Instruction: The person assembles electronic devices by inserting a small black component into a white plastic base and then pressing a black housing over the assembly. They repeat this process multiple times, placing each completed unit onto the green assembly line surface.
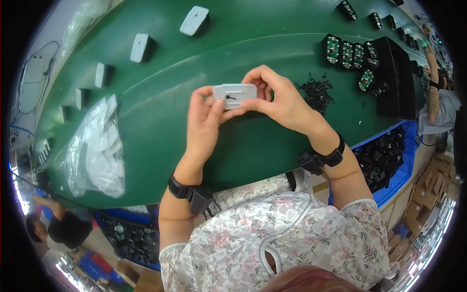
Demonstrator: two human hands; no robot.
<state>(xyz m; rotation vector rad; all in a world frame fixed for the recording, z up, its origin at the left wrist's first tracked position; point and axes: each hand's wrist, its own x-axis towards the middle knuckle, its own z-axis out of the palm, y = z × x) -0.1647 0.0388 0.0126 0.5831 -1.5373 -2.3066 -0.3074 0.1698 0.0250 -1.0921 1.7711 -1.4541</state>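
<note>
Between my two hands is a small light-grey rectangular plastic housing, with a dark slot or small black part on the face turned up. My left hand grips its left end, thumb on the near face. Thumb and fingers of my right hand pinch its right end. Both hands are raised over the green table. Just right of my right hand lies a loose heap of small black parts. What sits inside the housing is hidden.
Similar grey housings stand in a curve at the far left. A clear plastic bag of pale parts lies left. Green circuit boards in black cases stand right, beside a black box. Blue bins sit below the edge; co-workers flank the table.
</note>
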